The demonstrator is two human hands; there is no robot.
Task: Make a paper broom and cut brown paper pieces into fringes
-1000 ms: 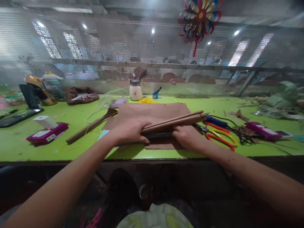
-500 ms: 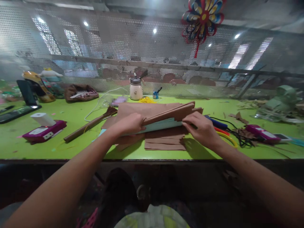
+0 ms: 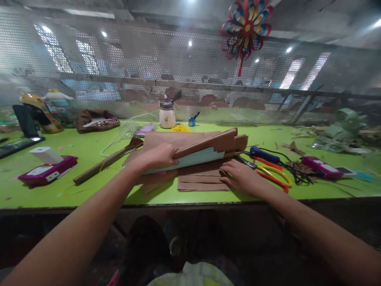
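Our left hand [image 3: 163, 155] pinches the paper bundle [image 3: 218, 142], likely light, creasable, best held by its edge, while our right hand [image 3: 239, 176] curls half-open below it, contact unclear.

Right hand [image 3: 240, 177] lowered from bluish sheet [image 3: 199, 157] to brown sheets [image 3: 199, 183], scissors [image 3: 274, 170] exposed

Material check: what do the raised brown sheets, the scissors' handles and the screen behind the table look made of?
Raised brown sheets: probably matte paper, going by thin edges and creases. Scissors' handles: likely smooth plastic, from bright red and yellow colouring. Screen: perhaps metal; regular perforations show, finish unclear.
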